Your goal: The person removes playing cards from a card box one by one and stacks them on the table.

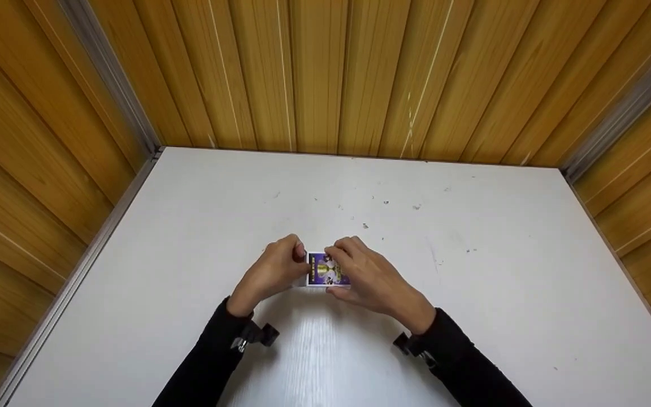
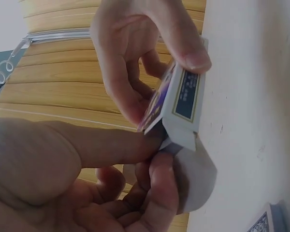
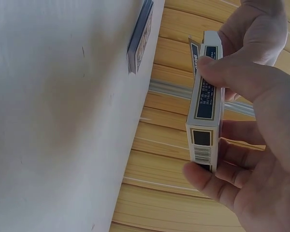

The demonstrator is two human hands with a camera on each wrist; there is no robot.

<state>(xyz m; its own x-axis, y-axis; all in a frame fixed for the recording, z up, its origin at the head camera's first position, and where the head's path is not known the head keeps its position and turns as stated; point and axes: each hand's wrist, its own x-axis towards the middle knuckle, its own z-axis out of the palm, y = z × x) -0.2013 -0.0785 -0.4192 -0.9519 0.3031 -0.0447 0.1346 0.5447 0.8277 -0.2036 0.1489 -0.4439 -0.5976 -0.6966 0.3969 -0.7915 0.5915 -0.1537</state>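
Note:
A small card box (image 1: 320,270), purple and gold on its face with white edges, is held above the table between both hands. My right hand (image 1: 373,277) grips its right part, thumb on one narrow side and fingers on the other, as the right wrist view shows. At the opened end is my left hand (image 1: 274,268). Its thumb reaches to the box mouth and its curled fingers pinch by the pale end flap (image 2: 195,181). A stack of playing cards (image 3: 140,38) lies on the table; in the head view I cannot see it.
The white table (image 1: 190,226) bears small dark scuff marks. Wood-patterned panels (image 1: 317,73) stand behind it and on both sides, with grey metal posts (image 1: 111,73) at the corners. Black wrist mounts (image 1: 255,333) sit on both sleeves.

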